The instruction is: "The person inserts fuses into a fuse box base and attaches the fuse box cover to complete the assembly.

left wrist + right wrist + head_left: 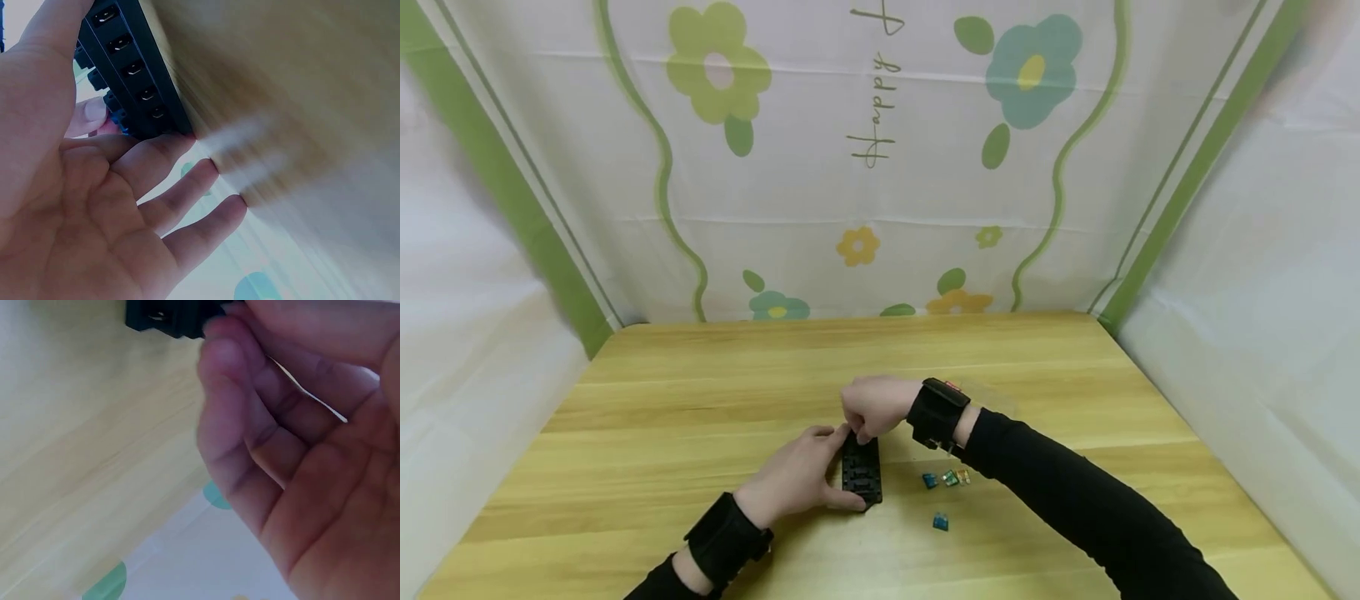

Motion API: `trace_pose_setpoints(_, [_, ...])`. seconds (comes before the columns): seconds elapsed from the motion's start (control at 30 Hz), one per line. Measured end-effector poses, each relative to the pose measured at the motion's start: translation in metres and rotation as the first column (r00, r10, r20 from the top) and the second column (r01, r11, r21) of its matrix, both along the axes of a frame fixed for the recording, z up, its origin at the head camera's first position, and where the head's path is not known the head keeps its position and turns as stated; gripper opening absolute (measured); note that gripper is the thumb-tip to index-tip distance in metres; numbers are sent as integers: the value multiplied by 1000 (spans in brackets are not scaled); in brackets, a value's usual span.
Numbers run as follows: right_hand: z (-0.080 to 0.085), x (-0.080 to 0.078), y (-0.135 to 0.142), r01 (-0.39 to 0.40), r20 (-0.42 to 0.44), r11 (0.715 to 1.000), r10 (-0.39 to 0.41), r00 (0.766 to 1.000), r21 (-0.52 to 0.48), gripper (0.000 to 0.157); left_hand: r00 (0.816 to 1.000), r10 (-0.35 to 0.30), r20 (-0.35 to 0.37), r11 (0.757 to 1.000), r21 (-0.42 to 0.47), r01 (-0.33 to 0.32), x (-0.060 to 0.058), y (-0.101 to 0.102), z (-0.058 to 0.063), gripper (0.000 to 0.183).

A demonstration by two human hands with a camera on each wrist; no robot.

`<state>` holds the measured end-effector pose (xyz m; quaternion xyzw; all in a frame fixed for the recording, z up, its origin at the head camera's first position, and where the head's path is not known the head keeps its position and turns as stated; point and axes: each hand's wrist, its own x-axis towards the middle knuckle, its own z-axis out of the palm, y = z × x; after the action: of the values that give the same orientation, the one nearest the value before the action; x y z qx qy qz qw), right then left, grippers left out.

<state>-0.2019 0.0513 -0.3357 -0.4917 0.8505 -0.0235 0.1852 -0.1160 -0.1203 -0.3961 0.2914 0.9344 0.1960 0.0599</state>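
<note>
A wooden table [647,442] with pale, straight grain narrows towards its far edge. Behind that edge hangs a white cloth [805,183] printed with flowers, leaves, wavy green stems and the word "Happy" running upward. Pale sheets close in the two sides: the left sheet [467,333] runs along the table's left edge and the right sheet [1262,350] along its right edge. Green bands mark the cloth's sides, coming down to the table's two far corners.

A black block [861,479] lies on the table, well apart from the left and right edges, its long sides pointing roughly at the far edge. The left wrist view shows a row of openings with metal inside along one side.

The left hand [797,475] is spread beside the block's left long side and holds it between thumb and forefinger, thumb at the near end, forefinger at the far end; its other fingers are fairly straight. The right hand [880,404] is over the block's far end, fingers curled, thumb and forefinger together against it; whether they pinch anything is hidden.

Right of the block, on the side towards the table's right edge, lie four small pieces: a blue piece [930,481], a green piece [951,477] just beside a yellow piece [963,477], and a second blue piece [941,522] farther from the far edge.
</note>
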Motion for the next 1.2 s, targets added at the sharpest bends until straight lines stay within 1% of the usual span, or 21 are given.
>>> trace_pose_setpoints(0.13, [1, -1, 2, -32, 4, 999, 32, 999, -7, 50, 1000, -8, 0, 1000, 10, 8, 0, 0, -1, 105])
trace_pose_setpoints(0.4, [5, 2, -3, 1, -21, 999, 0, 1000, 36, 49, 1000, -10, -10, 1000, 15, 10, 0, 0, -1, 105])
trace_pose_setpoints(0.67, [-1, 0, -6, 9, -36, 999, -7, 999, 46, 51, 1000, -7, -19, 1000, 10, 8, 1, 0, -1, 105])
trace_pose_setpoints(0.77, [-3, 0, -7, 29, -40, 999, -27, 999, 42, 51, 1000, -8, -18, 1000, 4, 8, 0, 1, -1, 105])
trace_pose_setpoints(0.83, [-2, 2, -8, 58, -54, 997, -56, 997, 43, 49, 1000, -7, -19, 1000, 3, 7, 0, 2, -1, 106])
trace_pose_setpoints(0.93, [0, 7, -11, 113, -101, 992, -107, 989, 53, 45, 1000, -7, -20, 1000, 7, 7, 0, 2, -2, 107])
trace_pose_setpoints(1.03, [2, 11, -14, 153, -151, 986, -143, 978, 61, 43, 1000, -2, -19, 1000, 13, 2, 0, 1, -1, 107])
trace_pose_setpoints(1.1, [1, 12, -14, 157, -172, 986, -145, 974, 58, 42, 1000, 0, -16, 1000, 16, 0, 0, 1, -1, 107])
trace_pose_setpoints(1.2, [-2, 14, -11, 145, -180, 989, -135, 974, 42, 42, 1000, 0, -12, 1000, 10, 0, 1, 2, -1, 106])
